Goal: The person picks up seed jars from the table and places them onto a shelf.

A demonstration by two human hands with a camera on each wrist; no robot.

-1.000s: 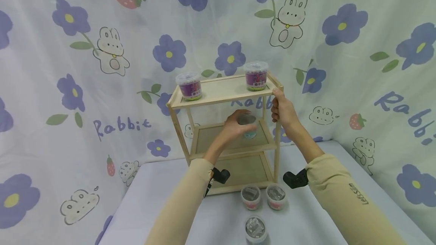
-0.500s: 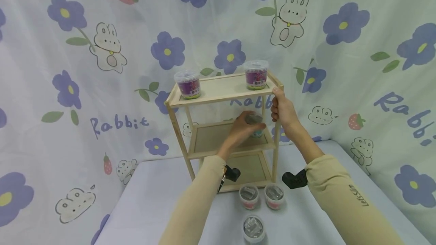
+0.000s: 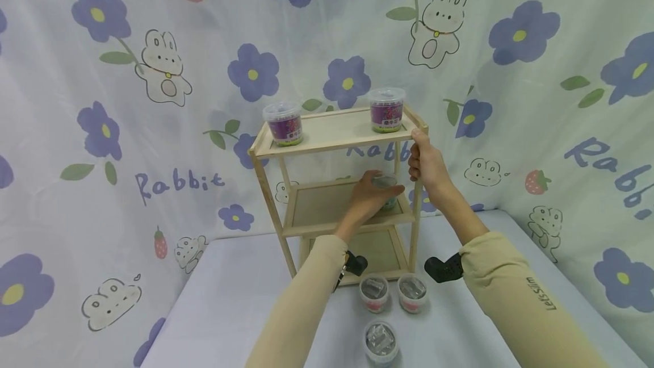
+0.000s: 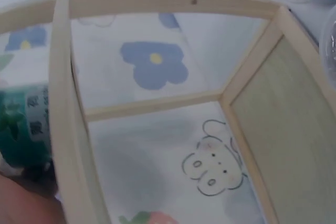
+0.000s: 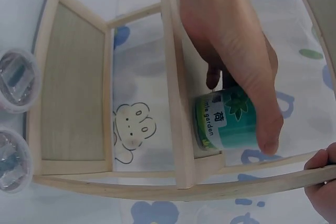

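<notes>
A three-tier wooden rack (image 3: 334, 129) stands on the table. My left hand (image 3: 369, 196) reaches in over the right part of its middle shelf and grips a teal plastic tub (image 5: 236, 121), thumb on one side and fingers round the other. In the right wrist view the tub's bottom is right at the shelf board, and its label has a green leaf. The left wrist view catches only part of the tub (image 4: 23, 127) behind a rail. My right hand (image 3: 428, 164) holds the rack's right front post just under the top corner, fingers curled round it.
Two purple-labelled tubs with clear lids, a left one (image 3: 284, 125) and a right one (image 3: 386, 111), stand on the top shelf. Before the rack on the table are three more tubs: a left one (image 3: 374, 293), a right one (image 3: 412, 293) and a nearer one (image 3: 380, 342). A patterned curtain (image 3: 214, 33) hangs behind.
My left hand has carried the teal tub rightward along the middle shelf and slightly lower toward the right end. My right hand keeps its hold on the post.
</notes>
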